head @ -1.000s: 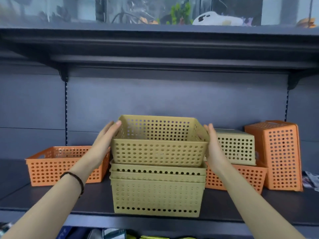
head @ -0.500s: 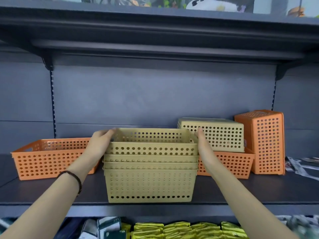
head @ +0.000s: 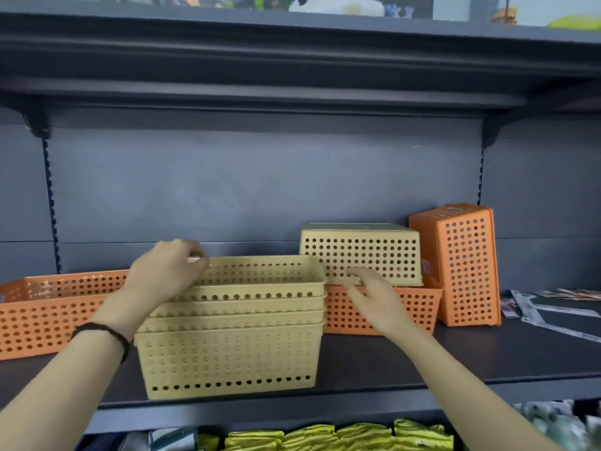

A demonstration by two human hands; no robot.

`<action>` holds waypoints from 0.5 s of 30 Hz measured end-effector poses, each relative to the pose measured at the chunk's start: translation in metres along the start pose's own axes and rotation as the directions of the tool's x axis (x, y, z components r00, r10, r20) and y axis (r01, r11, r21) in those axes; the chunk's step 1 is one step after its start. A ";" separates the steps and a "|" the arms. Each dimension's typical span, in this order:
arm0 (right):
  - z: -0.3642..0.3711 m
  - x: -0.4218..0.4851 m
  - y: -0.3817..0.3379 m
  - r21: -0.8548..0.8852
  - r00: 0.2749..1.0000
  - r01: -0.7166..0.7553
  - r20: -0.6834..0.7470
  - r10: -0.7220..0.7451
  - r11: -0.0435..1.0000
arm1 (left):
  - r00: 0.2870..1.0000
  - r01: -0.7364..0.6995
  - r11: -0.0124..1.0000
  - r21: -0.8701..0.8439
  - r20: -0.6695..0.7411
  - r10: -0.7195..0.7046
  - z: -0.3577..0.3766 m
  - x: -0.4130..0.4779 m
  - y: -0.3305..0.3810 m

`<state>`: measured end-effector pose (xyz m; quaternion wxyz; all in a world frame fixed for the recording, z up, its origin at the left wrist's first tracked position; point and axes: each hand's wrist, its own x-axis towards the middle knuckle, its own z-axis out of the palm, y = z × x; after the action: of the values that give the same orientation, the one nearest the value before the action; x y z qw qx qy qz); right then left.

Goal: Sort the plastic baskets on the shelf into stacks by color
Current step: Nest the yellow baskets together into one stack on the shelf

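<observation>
Head view: the yellow stack (head: 229,336) of nested baskets stands upright near the front edge of the shelf (head: 455,359), its top rim level. The left hand (head: 166,271) rests curled over the stack's rear left corner, fingers bent onto the rim, a dark band (head: 104,333) on its wrist. The right hand (head: 370,297) hangs released with fingers spread, just off the stack's right rim and grasping nothing. Directly behind that hand an upturned yellow basket (head: 361,252) lies bottom-up on a low orange basket (head: 419,307), whose near wall stands just beside the stack's right side. Farther right of that hand, an orange basket (head: 461,265) stands on end, touching or nearly touching the low one. Left of the left hand, another orange basket (head: 39,314) sits upright, its right end hidden behind the forearm. Bare shelf lies in front of the right hand and runs out to flat packets (head: 533,304) at the far right. Above the baskets the back panel is open up to the upper shelf (head: 292,60).
</observation>
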<state>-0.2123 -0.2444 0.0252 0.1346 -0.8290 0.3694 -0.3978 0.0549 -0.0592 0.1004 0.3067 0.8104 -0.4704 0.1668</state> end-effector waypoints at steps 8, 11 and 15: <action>-0.058 0.034 0.092 -0.247 0.998 0.028 -0.055 -0.043 0.969 | 0.959 -0.158 0.979 -0.131 0.217 0.184 0.070 0.025 0.149; -0.078 0.050 0.121 -0.208 0.994 0.040 -0.090 -0.060 0.977 | 0.962 -0.068 0.979 -0.191 0.249 0.115 0.088 0.047 0.178; -0.089 0.066 0.151 -0.089 0.996 0.030 -0.086 -0.038 0.996 | 0.950 0.133 0.984 -0.119 0.298 -0.093 0.106 0.071 0.191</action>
<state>-0.3294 -0.3900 0.0416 0.0749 -0.8219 0.3778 -0.4196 -0.0763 -0.2459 0.1250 0.2984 0.8287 -0.4735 -0.0049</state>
